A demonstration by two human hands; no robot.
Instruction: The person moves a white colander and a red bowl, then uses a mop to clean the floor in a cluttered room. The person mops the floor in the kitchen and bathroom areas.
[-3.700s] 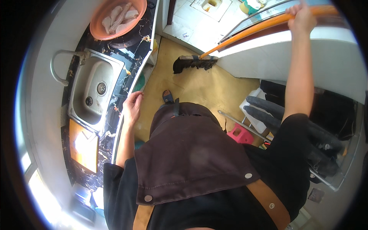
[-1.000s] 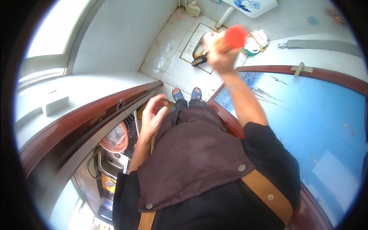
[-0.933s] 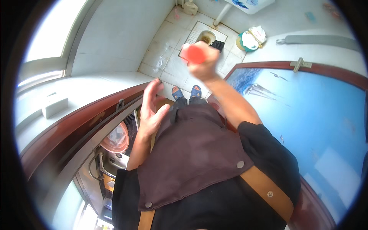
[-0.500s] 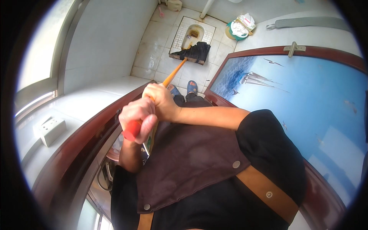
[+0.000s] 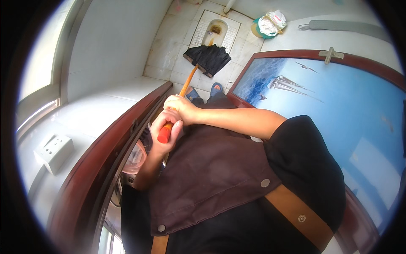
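Centrally in the frame, both hands close on a long orange-handled broom with black bristles (image 5: 186, 86). Left hand (image 5: 165, 133) wraps the red end cap of the handle, just left of centre; right hand (image 5: 181, 109) grips the shaft just above it, the two hands touching.

Long axis: runs from the centre up and slightly right. Bristle head points to the upper middle and rests on the pale tiled floor (image 5: 163, 48) at the near edge of a white squat toilet pan (image 5: 215, 29).

Surroundings: dark red wooden door frame (image 5: 105, 148) at left, close beside the hands; blue pictured door panel (image 5: 321, 106) at right; green bucket (image 5: 266, 26) at top right; white wall socket (image 5: 54, 153) at left. Brown apron (image 5: 211, 178) fills the lower middle.
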